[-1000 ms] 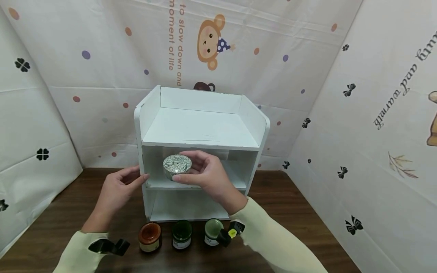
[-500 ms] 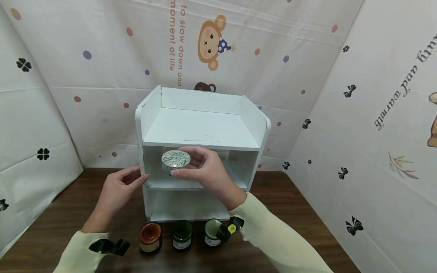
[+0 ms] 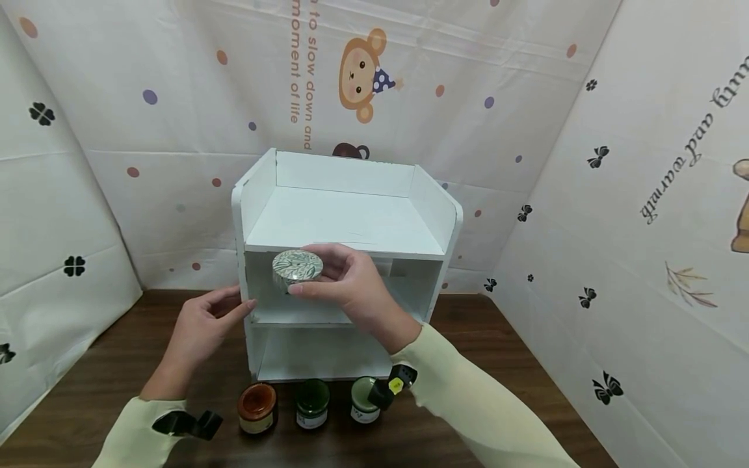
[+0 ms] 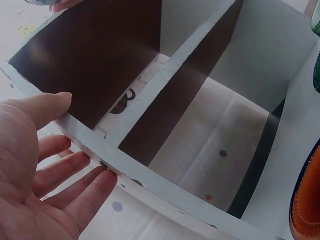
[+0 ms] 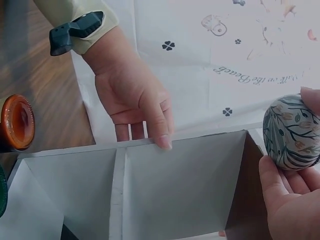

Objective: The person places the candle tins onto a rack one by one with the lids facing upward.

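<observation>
A small round tin (image 3: 297,265) with a leafy print is in my right hand (image 3: 365,289), held between thumb and fingers in front of the middle opening of the white shelf unit (image 3: 345,218). Flower stems and leaves cover the tin's side (image 5: 292,132) in the right wrist view. At the unit's left side panel (image 3: 238,227), my left hand (image 3: 199,325) grips the edge. In the left wrist view its thumb (image 4: 55,107) lies on the inner side and the fingers (image 4: 85,187) rest along the outside.
Lined up before the unit on the dark wooden table (image 3: 468,364) are an amber glass jar (image 3: 257,406), a dark green jar (image 3: 312,400) and a light green jar (image 3: 364,396). A printed white cloth (image 3: 175,214) hangs behind and at both sides.
My right hand has raised the tin and shifted it slightly left, close to the top board's front edge. The left hand stays on the side panel, and the jars have not moved.
</observation>
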`<state>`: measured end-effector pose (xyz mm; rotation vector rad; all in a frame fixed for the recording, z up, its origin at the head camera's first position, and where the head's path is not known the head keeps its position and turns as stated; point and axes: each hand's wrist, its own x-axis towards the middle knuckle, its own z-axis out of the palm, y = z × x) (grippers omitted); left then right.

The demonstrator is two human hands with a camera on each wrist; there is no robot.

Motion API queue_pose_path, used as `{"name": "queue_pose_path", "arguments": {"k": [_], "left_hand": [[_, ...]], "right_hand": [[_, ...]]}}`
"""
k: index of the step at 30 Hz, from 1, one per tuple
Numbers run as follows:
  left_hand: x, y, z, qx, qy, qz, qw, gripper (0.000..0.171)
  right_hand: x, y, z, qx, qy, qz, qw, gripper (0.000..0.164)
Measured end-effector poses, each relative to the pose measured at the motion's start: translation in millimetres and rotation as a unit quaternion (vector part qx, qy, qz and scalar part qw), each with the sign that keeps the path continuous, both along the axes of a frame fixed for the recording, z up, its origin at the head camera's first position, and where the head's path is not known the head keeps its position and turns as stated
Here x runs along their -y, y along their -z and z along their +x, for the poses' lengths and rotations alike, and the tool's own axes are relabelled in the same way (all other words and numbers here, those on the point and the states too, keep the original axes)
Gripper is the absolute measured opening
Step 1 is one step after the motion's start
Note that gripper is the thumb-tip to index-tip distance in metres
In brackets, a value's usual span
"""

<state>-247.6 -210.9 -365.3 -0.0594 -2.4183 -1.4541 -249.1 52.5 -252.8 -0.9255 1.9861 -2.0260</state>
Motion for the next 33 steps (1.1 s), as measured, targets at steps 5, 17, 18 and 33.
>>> {"name": "queue_pose_path", "arguments": {"k": [5,17,18,33], "left_hand": [[1,0.7,0.1,0.002,0.0,0.003,1.0,0.066],[0,0.5,1.1,-0.001,0.001,-0.001,1.0,0.065],[0,0.3,1.3,-0.001,0.002,0.0,1.0,0.065],[0,-1.0,2.0,0.005,0.005,0.001,1.0,0.066]], "right_hand": [[1,-3.2,-0.1,-0.004,0.005,0.008,1.0,0.054],[3,-12.7,0.7,-0.023,0.019,0.037,0.999,0.053],[3,-13.3,0.6,-0.027,0.02,0.04,0.999,0.053],[4,-26.7,-1.2,-0.064,0.031,0.056,0.996,0.052]]}}
